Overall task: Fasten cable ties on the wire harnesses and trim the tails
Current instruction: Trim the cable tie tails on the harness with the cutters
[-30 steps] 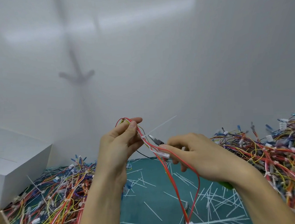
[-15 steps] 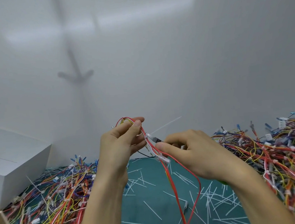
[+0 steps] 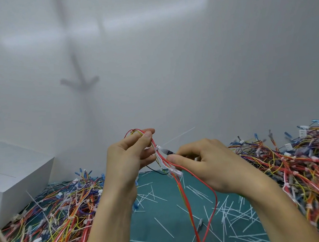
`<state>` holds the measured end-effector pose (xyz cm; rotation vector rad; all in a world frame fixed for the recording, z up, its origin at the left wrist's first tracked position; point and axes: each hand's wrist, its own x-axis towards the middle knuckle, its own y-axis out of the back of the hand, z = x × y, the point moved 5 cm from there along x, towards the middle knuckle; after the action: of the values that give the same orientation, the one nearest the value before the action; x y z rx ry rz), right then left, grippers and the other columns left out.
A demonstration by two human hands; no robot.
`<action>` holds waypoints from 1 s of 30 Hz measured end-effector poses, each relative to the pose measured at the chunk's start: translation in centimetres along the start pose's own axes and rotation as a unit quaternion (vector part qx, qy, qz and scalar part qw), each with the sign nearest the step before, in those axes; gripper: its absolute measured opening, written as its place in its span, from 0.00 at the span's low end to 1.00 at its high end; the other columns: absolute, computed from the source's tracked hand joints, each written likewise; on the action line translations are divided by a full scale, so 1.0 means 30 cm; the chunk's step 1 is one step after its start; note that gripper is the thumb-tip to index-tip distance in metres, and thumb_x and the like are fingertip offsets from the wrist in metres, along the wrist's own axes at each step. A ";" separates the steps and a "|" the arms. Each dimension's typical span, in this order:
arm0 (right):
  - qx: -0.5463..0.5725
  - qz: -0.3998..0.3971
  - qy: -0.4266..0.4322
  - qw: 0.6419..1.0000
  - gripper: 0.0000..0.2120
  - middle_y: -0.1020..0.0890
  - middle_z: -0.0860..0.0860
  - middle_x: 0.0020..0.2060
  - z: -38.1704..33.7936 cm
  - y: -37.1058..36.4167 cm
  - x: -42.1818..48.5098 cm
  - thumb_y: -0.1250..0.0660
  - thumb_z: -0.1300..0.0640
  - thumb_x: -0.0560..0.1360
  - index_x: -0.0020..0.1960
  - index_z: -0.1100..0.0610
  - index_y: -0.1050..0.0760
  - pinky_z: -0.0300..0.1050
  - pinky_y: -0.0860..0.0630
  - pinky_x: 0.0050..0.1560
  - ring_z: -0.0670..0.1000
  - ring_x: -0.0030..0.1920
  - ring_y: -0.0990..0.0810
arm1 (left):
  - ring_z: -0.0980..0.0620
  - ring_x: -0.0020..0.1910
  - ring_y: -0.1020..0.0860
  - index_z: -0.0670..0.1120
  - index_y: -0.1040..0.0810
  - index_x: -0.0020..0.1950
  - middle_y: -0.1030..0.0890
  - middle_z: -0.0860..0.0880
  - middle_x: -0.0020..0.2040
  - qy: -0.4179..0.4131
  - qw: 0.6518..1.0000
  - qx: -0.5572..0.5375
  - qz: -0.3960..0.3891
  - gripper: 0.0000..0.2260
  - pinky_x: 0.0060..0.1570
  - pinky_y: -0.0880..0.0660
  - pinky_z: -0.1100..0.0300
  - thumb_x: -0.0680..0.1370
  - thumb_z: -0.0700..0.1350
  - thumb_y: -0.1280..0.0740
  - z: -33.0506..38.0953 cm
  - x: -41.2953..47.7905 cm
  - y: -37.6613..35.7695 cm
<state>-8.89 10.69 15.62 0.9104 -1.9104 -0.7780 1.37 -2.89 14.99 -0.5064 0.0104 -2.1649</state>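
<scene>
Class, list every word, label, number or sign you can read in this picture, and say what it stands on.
No text can be read.
The white box and wall show no print.
The white connectors in the wire piles are too small to tell.
The cutters and the held harness show no marking.

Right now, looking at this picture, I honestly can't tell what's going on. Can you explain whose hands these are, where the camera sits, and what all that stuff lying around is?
No machine here: a person works with bare hands, and the single camera is worn on their head, looking forward and down. The left hand grips a looped wire harness. A white cable tie sits round it, its thin tail sticking up to the right. The right hand holds small cutters, tip close to the tie. The green mat is strewn with cut-off tails, between a left pile and a right pile of harnesses. A white box stands far left.
</scene>
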 end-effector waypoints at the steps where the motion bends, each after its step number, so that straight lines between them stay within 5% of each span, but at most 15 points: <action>1: -0.001 0.000 -0.001 1.000 0.29 0.28 0.52 0.31 0.000 0.000 0.000 0.46 0.29 0.72 0.41 0.54 0.23 0.51 0.31 0.37 0.49 0.32 0.34 | 0.60 0.27 0.23 0.46 0.14 0.50 0.18 0.57 0.32 0.000 1.000 0.001 0.000 0.06 0.31 0.24 0.69 0.78 0.42 0.31 -0.001 0.000 0.000; 30: -0.019 0.006 0.002 1.000 0.29 0.28 0.54 0.32 -0.001 0.002 -0.001 0.46 0.30 0.73 0.41 0.55 0.23 0.51 0.30 0.37 0.50 0.33 0.33 | 0.57 0.30 0.21 0.49 0.12 0.45 0.19 0.55 0.33 0.011 1.000 0.002 -0.009 0.06 0.32 0.23 0.67 0.77 0.43 0.30 -0.002 0.000 0.003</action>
<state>-8.87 10.74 15.65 0.8762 -1.8894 -0.8037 1.44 -2.96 14.92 -0.4828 0.0146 -2.1877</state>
